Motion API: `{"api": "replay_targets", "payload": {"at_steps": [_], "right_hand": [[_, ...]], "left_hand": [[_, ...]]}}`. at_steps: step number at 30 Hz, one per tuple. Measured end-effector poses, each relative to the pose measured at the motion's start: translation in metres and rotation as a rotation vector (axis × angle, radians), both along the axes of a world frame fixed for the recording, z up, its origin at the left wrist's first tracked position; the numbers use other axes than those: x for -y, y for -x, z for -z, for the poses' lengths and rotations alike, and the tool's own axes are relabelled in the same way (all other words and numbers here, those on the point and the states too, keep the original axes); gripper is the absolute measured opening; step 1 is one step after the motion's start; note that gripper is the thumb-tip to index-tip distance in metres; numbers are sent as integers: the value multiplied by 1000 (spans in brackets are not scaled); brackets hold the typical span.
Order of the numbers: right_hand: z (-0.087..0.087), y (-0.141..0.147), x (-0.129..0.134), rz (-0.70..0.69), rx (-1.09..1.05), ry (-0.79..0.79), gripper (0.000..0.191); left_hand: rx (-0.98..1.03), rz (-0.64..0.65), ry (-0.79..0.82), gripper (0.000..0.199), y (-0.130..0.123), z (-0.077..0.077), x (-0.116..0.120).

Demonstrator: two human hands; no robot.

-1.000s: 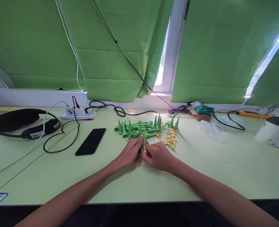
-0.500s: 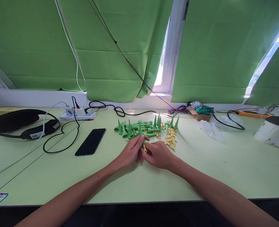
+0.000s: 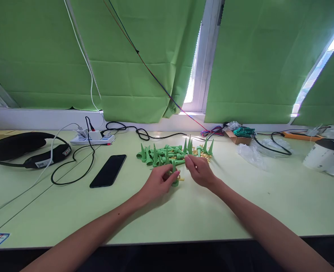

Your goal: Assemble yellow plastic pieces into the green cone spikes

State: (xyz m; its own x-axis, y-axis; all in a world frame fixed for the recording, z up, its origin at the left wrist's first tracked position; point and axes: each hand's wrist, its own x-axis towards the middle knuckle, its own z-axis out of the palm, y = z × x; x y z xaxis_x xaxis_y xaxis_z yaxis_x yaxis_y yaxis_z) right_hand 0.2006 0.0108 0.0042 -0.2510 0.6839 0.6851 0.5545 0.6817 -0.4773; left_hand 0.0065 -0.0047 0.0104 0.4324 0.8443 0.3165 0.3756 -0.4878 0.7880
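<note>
Near the front of the pile, my left hand point(image 3: 159, 181) has its thumb and fingers closed around a green plastic spike point(image 3: 175, 183). That spike stands upright, its wide end down at the table, and a small yellow peg point(image 3: 181, 179) sticks out of its side to the right. My right hand point(image 3: 201, 172) is at the pile's right front, fingers curled and pinched together; whatever lies between the fingertips is hidden. Behind both hands spreads a heap of green spikes point(image 3: 155, 155), some upright and some lying. Small yellow pegs point(image 3: 205, 155) lie at the right, partly covered by my right hand.
A black phone point(image 3: 108, 171) lies left of the pile. Further left are a black headset-like band point(image 3: 19, 145) and a white power strip point(image 3: 93, 139) with cables. To the right are a small cardboard box point(image 3: 236, 138), clear plastic bags point(image 3: 253, 155) and a white roll point(image 3: 323, 155).
My hands were together over a green spike with a yellow peg. Now the right hand has moved away, right and up to the pile, while the left lowers the spike to the table.
</note>
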Motion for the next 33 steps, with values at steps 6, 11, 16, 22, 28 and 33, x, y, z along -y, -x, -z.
{"api": "replay_targets", "payload": {"at_steps": [6,11,16,22,28,33], "right_hand": [[3,-13,-17,160,-57,-21,41],[5,-18,-25,228,-21,21,38],[9,-23,-30,280,102,103,27],[15,-27,-36,295,227,153,14],[21,-29,-39,272,289,188,16],[21,-30,-39,292,338,204,18]], "left_hand": [[-193,1,-140,26,-1,5,-3],[-208,-20,-154,22,0,7,-5],[-144,-83,-137,22,-1,6,-3],[198,-186,-339,18,3,0,0],[250,-74,-603,2,4,2,2],[-190,297,-575,18,0,11,10]]}}
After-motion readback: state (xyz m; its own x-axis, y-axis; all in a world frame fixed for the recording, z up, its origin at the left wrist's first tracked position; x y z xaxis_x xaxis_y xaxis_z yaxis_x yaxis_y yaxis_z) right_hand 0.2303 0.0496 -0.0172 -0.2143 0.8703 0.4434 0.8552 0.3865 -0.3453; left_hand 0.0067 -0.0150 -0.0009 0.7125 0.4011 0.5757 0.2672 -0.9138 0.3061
